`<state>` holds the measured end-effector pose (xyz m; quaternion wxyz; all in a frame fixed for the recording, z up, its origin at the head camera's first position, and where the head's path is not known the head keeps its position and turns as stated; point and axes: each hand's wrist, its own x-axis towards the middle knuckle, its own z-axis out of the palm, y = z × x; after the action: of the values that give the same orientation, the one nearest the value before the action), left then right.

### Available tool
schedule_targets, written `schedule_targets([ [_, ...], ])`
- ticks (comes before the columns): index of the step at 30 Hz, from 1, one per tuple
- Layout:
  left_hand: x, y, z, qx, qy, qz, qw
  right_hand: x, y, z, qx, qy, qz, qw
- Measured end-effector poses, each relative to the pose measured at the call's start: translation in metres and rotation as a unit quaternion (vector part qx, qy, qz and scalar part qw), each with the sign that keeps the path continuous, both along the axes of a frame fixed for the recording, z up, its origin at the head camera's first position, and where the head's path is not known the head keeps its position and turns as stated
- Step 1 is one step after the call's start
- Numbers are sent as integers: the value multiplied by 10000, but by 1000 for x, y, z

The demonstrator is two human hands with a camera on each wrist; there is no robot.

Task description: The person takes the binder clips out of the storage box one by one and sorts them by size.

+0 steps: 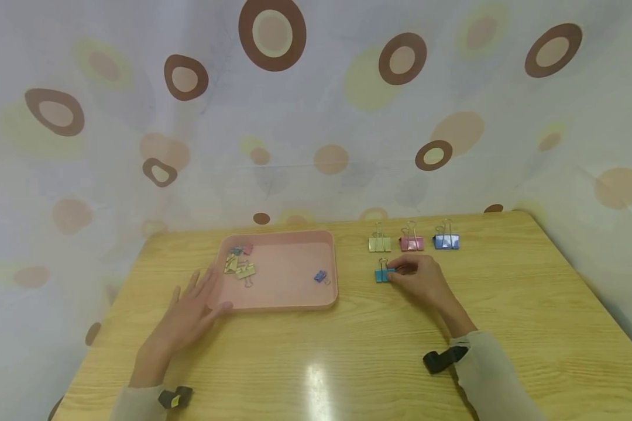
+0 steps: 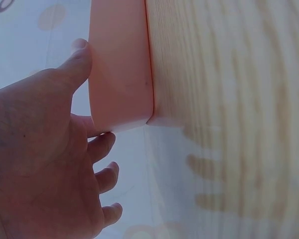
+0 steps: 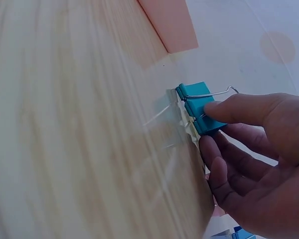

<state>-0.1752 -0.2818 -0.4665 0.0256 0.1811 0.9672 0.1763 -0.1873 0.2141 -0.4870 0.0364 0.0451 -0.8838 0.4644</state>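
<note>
The right hand (image 1: 418, 279) pinches a teal binder clip (image 1: 381, 274) on the counter (image 1: 347, 351), just in front of the yellow clip (image 1: 380, 244). The left hand (image 1: 189, 316) lies flat, fingers (image 2: 107, 177) relaxed and spread, touching the pink tray (image 1: 295, 301) at its near left corner

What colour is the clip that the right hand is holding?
Teal blue. The clip pinched by the right hand shows best in the right wrist view.
</note>
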Motion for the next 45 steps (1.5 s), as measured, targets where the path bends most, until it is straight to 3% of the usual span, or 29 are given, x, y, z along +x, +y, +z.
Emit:
schedule_targets([
  [17,-2,-2,-2,3,55,-10,10000,0,-3,4,90,-230,125,9996],
  [26,-1,-1,0,30,27,-10,10000,-2,3,-1,17,-98,283,9996],
  [32,0,0,-1,46,47,7,10000,0,8,2,-190,-276,32,9994],
  [37,0,-1,-1,40,59,36,10000,2,5,14,-613,43,-19,9981],
  [45,-1,-2,-2,-6,79,26,10000,2,-19,29,-957,385,573,9930],
])
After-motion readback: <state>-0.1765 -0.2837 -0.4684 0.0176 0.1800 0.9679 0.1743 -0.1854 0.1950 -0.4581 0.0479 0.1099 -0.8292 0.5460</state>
